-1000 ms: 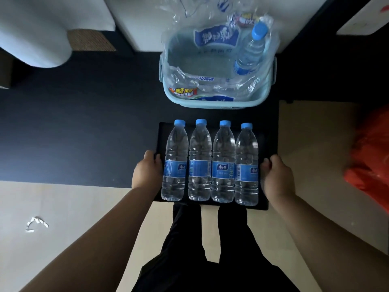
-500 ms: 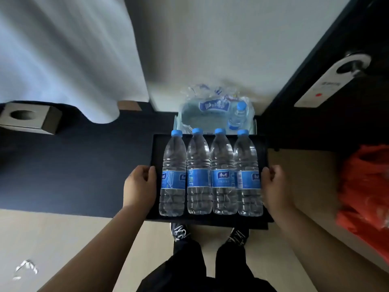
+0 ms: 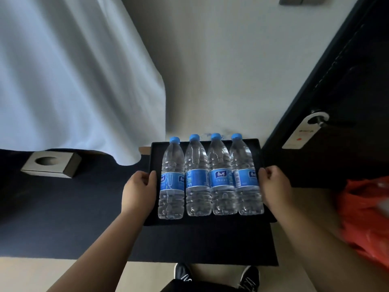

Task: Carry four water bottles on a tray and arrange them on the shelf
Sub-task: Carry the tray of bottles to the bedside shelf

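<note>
Several clear water bottles with blue caps and blue labels lie side by side on a black tray, caps pointing away from me. My left hand grips the tray's left edge, thumb over the rim. My right hand grips its right edge the same way. The tray is held level in the air in front of my body. No shelf is in view.
A white curtain hangs at the left over a dark carpet. A square grey box with a round hole sits on that carpet. A dark door with a hanging tag stands at right, an orange plastic bag below it.
The tray with the bottles has risen from the floor. My view has tilted up: the blue basin behind the tray is now hidden, and more wall, curtain and door show.
</note>
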